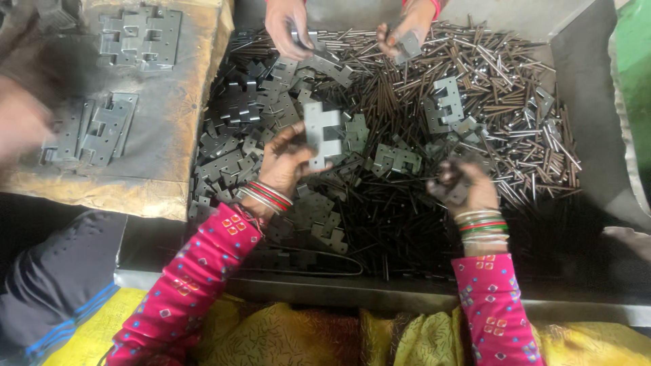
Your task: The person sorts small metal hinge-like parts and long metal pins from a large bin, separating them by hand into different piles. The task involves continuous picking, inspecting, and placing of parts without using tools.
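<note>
A wide metal bin (583, 88) filled most of the view, heaped with thin dark pins (502, 88) toward two o'clock and notched flat plates (237, 135) toward ten. At nine o'clock stood a worn tabletop (176, 149) bearing small stacks of assembled plates (139, 37). At twelve o'clock a co-worker's two hands (288, 24) each gripped a plate of their own.

The person's left hand (285, 166), near the middle of the bin, had its grip clamped on a grey notched plate (320, 135), held flat and lifted just clear of the heap. The right hand (464, 186), at four o'clock from it, was clenched around a small dark piece (453, 193); whether a plate or a bundle of pins I could not tell.

It looked like the joining step, one part in each hand, well apart. The next move would call for bringing both together and lining up the notches squarely.
</note>
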